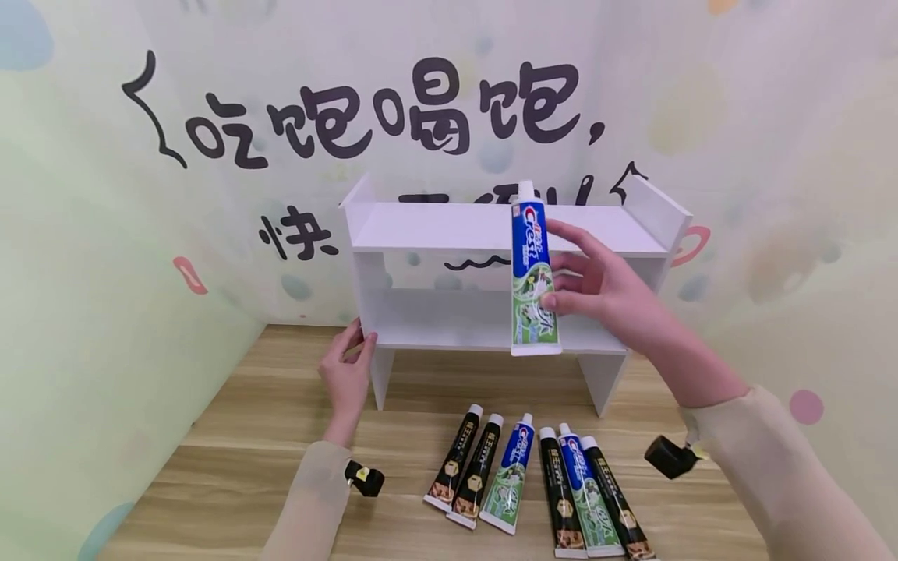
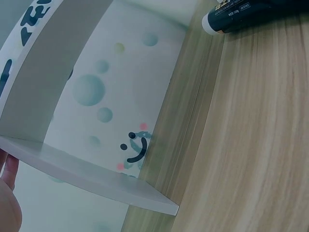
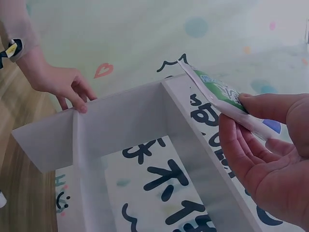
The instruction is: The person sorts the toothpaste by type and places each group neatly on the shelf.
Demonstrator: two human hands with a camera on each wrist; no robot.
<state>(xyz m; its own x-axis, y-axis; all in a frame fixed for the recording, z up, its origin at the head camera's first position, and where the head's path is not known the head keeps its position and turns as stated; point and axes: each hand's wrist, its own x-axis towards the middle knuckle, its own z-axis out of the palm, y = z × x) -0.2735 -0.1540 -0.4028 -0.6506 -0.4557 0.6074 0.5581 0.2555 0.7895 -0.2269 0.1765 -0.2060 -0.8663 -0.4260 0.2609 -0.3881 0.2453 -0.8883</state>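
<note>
My right hand (image 1: pixel 606 292) holds a blue, green and white toothpaste tube (image 1: pixel 531 269) upright, cap up, in front of a white two-tier shelf (image 1: pixel 435 227). In the right wrist view the thumb presses the printed face of this tube (image 3: pixel 217 89), and the fingers lie behind it. At the shelf's left side panel, my left hand (image 1: pixel 347 370) grips the edge near the lower board, thumb to the front. The left wrist view shows only part of that hand (image 2: pixel 8 193) beside the panel.
On the wooden table (image 1: pixel 245 436) before the shelf lie several toothpaste tubes: black ones (image 1: pixel 459 452) and blue-green ones (image 1: pixel 510 475). A wall sheet with large black characters (image 1: pixel 438 105) hangs behind. Small black cameras (image 1: pixel 365 478) sit on both wrists.
</note>
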